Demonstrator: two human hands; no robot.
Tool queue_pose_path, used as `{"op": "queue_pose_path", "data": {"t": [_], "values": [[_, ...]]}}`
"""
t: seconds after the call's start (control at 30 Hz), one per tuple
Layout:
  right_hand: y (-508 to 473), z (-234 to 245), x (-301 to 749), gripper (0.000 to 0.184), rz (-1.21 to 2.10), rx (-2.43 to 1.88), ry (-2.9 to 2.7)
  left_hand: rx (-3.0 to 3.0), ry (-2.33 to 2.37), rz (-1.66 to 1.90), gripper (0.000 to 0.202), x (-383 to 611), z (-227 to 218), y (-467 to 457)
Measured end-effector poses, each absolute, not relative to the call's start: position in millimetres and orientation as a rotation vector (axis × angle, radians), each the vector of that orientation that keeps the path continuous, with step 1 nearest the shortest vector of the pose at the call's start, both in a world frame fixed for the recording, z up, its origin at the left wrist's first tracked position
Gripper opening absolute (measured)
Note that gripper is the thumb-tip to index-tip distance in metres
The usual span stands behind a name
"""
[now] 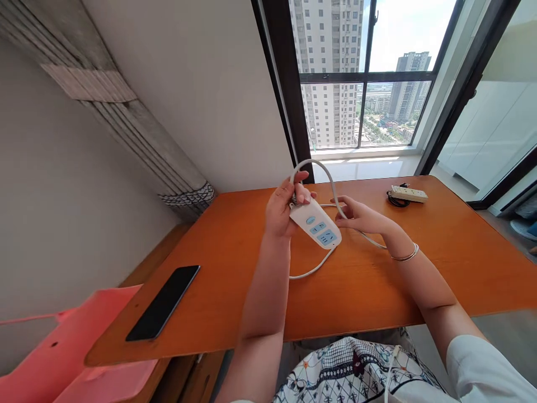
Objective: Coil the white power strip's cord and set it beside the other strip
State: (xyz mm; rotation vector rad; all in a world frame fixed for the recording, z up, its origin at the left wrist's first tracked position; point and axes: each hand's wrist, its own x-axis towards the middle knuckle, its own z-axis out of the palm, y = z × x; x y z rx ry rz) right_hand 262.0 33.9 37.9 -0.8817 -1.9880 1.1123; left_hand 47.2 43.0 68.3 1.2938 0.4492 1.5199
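A white power strip [318, 223] with pale blue socket faces is tilted above the table, its far end in my left hand [287, 205]. The fingers of that hand are closed around the strip's cord end. From there the white cord [315, 162] arches up and over to my right hand [359, 215], which has its thumb and fingers closed on it just right of the strip. More of the cord loops down onto the tabletop below the strip and off to the right.
The orange-brown wooden table [235, 280] spans the view. A black phone [163, 303] lies at its left side. Toward the back right sits a second, cream power strip [409, 194] with a black cord [397, 200]. A pink chair [84, 341] stands at the lower left.
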Motion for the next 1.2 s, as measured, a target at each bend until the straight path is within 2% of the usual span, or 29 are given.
{"op": "queue_pose_path", "data": {"t": [0.1,0.2,0.3,0.43,0.57,0.8,0.9,1.0,1.1,1.2], "values": [[28.4,34.8,264.3,0.048,1.076,-0.997,-2.31,1.238,0.507,1.637,0.029,29.8,71.4,49.5],[25.0,33.3,266.3,0.032,0.724,-1.24,-2.375,1.238,0.599,1.668,0.03,15.2,69.0,54.8],[21.8,35.3,264.9,0.019,0.298,-1.3,-2.195,1.262,0.669,1.652,0.033,9.1,64.9,57.1],[13.7,42.3,259.4,0.024,-0.084,-1.218,-2.089,1.384,0.722,1.527,0.03,14.0,62.2,54.1],[3.6,46.4,253.6,0.031,-0.243,-1.164,-2.185,1.569,0.724,1.396,0.025,30.0,62.5,42.7],[-5.0,47.6,249.3,0.03,-0.315,-1.011,-2.153,1.978,0.698,1.155,0.027,68.2,58.4,22.3],[-4.8,50.2,255.7,0.028,-0.36,-1.01,-2.071,1.94,0.655,1.047,0.042,75.4,50.3,21.1],[-4.5,54.9,264.4,0.036,-0.363,-1.031,-2.004,1.816,0.554,0.875,0.053,78.2,44.5,18.1],[-5.3,61.4,272.2,0.044,-0.233,-1.009,-2.026,1.753,0.51,0.766,0.049,80.8,45.1,12.7],[-4.0,68.3,280.8,0.049,0.052,-0.991,-2.103,1.694,0.49,0.658,0.049,81.8,48.3,11.7]]}}
